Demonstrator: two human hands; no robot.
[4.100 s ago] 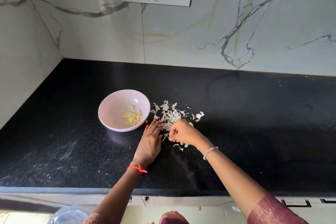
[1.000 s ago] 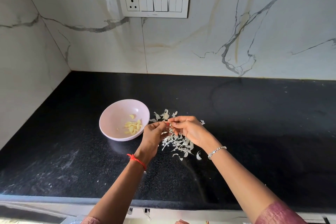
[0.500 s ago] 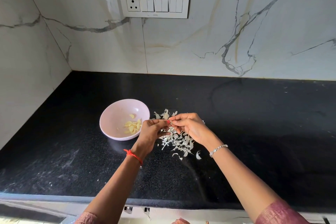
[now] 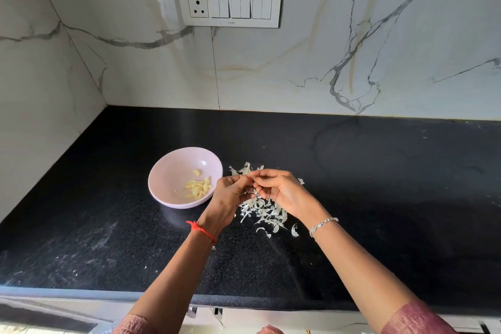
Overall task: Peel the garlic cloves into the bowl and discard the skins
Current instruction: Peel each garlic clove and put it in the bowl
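Nearest, just right of the bowl and a little to its front, a heap of skins is spread on the black counter; these are judged papery, almost weightless and easily scattered, better swept into a cupped palm than picked up singly. Above the heap, the left hand and right hand are brought together, fingers curled and pinched on a small piece hidden between the fingertips; whether it is clove or skin cannot be told. A clove is judged small and firm, slippery once bared, best taken at its ends. Inside the bowl, peeled cloves are seen lying toward its right wall; a few more skins are seen beyond the hands, beside the bowl's right rim.
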